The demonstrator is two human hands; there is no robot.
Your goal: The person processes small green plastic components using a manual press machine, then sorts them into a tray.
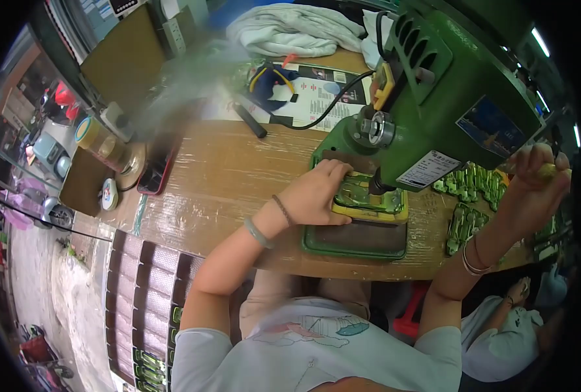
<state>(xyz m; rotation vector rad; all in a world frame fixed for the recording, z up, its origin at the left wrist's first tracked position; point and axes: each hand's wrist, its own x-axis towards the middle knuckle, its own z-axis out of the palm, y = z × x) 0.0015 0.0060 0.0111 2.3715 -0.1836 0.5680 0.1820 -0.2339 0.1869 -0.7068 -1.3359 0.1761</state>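
A green bench drill press point(463, 85) stands in front of me, with its spindle point(376, 185) pointing down over a yellow fixture point(395, 214). In the fixture lies a shiny green part point(362, 194), right under the spindle tip. My left hand point(316, 195) grips the fixture's left end, fingers at the back and thumb along the front edge. The fixture rests on the press's green base point(356, 251). At the press's right side my right hand point(538, 179) is raised and closed around what looks like the feed handle, mostly hidden by the fingers.
More shiny green parts point(470, 183) lie right of the press. Compartment trays point(153, 274) stand low at the left, some holding green parts. A dark-handled tool point(251, 121), cable, jar point(98, 140) and white cloth point(294, 29) are farther back. Another person point(502, 333) sits at the right.
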